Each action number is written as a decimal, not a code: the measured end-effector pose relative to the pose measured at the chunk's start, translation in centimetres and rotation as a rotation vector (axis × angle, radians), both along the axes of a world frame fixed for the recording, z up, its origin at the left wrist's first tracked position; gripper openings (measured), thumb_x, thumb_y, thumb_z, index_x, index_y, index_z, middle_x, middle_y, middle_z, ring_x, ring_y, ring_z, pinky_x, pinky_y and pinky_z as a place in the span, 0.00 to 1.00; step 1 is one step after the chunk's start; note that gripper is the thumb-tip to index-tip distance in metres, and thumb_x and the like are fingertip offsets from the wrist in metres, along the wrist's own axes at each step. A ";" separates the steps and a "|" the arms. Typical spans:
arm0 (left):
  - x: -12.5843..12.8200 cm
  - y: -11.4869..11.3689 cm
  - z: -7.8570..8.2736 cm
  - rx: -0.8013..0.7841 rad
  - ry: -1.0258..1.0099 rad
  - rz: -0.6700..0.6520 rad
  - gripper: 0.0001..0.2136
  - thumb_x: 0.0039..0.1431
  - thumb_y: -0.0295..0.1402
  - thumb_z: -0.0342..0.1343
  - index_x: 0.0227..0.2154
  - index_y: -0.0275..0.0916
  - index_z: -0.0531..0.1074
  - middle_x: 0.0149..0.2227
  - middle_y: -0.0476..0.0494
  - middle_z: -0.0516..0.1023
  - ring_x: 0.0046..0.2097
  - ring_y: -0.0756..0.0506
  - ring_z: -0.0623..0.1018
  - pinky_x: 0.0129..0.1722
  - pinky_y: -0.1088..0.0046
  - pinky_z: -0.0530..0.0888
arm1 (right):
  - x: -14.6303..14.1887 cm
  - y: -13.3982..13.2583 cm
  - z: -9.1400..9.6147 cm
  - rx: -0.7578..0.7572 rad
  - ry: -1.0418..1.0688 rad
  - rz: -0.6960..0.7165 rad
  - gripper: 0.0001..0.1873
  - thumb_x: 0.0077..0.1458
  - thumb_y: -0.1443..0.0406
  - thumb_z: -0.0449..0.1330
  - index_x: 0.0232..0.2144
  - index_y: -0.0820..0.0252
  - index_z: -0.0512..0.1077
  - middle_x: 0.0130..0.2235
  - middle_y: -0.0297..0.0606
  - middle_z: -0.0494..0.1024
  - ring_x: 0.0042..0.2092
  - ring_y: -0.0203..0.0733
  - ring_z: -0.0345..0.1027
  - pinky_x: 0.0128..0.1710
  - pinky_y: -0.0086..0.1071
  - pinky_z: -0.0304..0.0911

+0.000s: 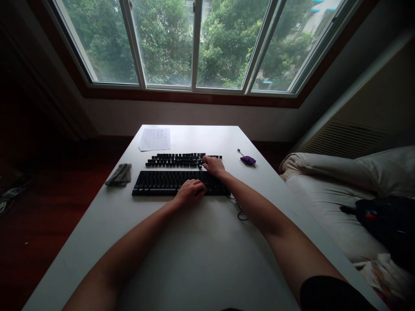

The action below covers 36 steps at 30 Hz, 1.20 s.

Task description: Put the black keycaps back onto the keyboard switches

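A black keyboard (pixel 158 183) lies across the white table in front of me. Behind it, loose black keycaps (pixel 175 160) are laid out in rows. My left hand (pixel 190 191) rests at the keyboard's front edge, its fingers curled. A dark patch shows between thumb and fingers, but whether it is a held piece or the keyboard itself is unclear. Stretched over the keyboard's right part, my right hand (pixel 214 165) has its fingertips pinched together among the keycaps. Something small and thin shows at those fingertips, too small to name.
A printed paper sheet (pixel 154 139) lies at the table's far left, a grey cloth (pixel 119 175) left of the keyboard. On the right are a purple pouch (pixel 248 160) and a small brush (pixel 240 152). A black cable (pixel 241 214) curls beneath my right forearm. A sofa (pixel 324 211) stands alongside.
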<state>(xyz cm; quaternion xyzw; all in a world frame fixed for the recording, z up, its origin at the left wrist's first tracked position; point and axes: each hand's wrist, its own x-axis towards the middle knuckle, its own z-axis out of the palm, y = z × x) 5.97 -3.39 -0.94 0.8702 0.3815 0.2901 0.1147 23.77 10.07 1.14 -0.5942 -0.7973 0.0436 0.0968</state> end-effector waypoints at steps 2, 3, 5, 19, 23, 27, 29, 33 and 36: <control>0.0 0.0 0.0 0.003 0.000 0.003 0.05 0.61 0.31 0.56 0.37 0.43 0.76 0.39 0.45 0.78 0.42 0.44 0.75 0.43 0.65 0.67 | -0.1 0.0 -0.1 0.004 -0.011 0.007 0.17 0.61 0.58 0.58 0.52 0.52 0.71 0.47 0.44 0.80 0.47 0.49 0.73 0.44 0.36 0.62; 0.0 0.0 -0.1 0.004 0.001 0.003 0.05 0.61 0.31 0.56 0.37 0.43 0.76 0.39 0.45 0.78 0.42 0.44 0.75 0.43 0.65 0.67 | -0.1 0.0 -0.1 0.008 -0.017 0.009 0.17 0.62 0.58 0.58 0.51 0.53 0.71 0.47 0.44 0.80 0.47 0.49 0.73 0.44 0.36 0.62; 0.0 0.0 -0.1 0.003 0.003 0.001 0.05 0.61 0.31 0.56 0.37 0.43 0.76 0.40 0.45 0.78 0.42 0.44 0.75 0.43 0.66 0.67 | -0.2 0.1 -0.2 0.018 -0.027 0.015 0.16 0.62 0.58 0.57 0.51 0.53 0.71 0.46 0.44 0.80 0.47 0.50 0.73 0.43 0.36 0.62; 0.0 -0.1 0.3 -0.031 0.056 0.013 0.05 0.62 0.32 0.54 0.39 0.43 0.75 0.41 0.46 0.78 0.44 0.44 0.74 0.46 0.66 0.66 | -0.6 -0.2 0.0 -0.015 -0.071 -0.010 0.16 0.63 0.56 0.56 0.52 0.51 0.70 0.48 0.42 0.79 0.48 0.48 0.73 0.45 0.35 0.63; 0.0 -0.1 0.1 -0.032 0.052 0.009 0.05 0.62 0.32 0.54 0.38 0.43 0.75 0.42 0.46 0.78 0.43 0.44 0.74 0.45 0.66 0.66 | -0.6 -0.4 -0.1 0.001 -0.055 0.013 0.15 0.63 0.56 0.56 0.51 0.51 0.70 0.46 0.41 0.80 0.47 0.48 0.73 0.43 0.34 0.63; 0.0 -0.1 0.1 -0.032 0.053 0.007 0.05 0.63 0.32 0.54 0.38 0.43 0.75 0.42 0.46 0.78 0.44 0.44 0.74 0.45 0.66 0.66 | -0.5 -0.2 0.0 0.000 -0.058 -0.002 0.15 0.63 0.57 0.57 0.51 0.51 0.70 0.46 0.42 0.80 0.47 0.48 0.73 0.43 0.34 0.63; 0.0 -0.1 0.2 -0.032 0.055 0.007 0.05 0.63 0.32 0.54 0.39 0.43 0.75 0.42 0.46 0.78 0.44 0.44 0.74 0.45 0.66 0.66 | -0.5 0.0 0.0 -0.003 -0.065 -0.011 0.16 0.63 0.57 0.57 0.51 0.51 0.70 0.47 0.42 0.80 0.48 0.48 0.73 0.44 0.34 0.63; 0.0 -0.1 0.3 -0.034 0.056 0.010 0.06 0.63 0.32 0.54 0.39 0.43 0.75 0.41 0.46 0.78 0.44 0.44 0.74 0.45 0.66 0.66 | -0.4 0.1 -0.1 -0.021 -0.081 -0.025 0.16 0.62 0.57 0.57 0.52 0.50 0.70 0.47 0.42 0.79 0.48 0.49 0.73 0.43 0.34 0.63; 0.0 -0.1 0.3 -0.033 0.056 0.007 0.05 0.63 0.32 0.54 0.38 0.43 0.75 0.41 0.46 0.78 0.44 0.44 0.74 0.46 0.66 0.66 | -0.5 0.1 -0.2 -0.027 -0.082 -0.025 0.17 0.63 0.56 0.57 0.52 0.49 0.70 0.48 0.42 0.79 0.48 0.49 0.73 0.43 0.35 0.63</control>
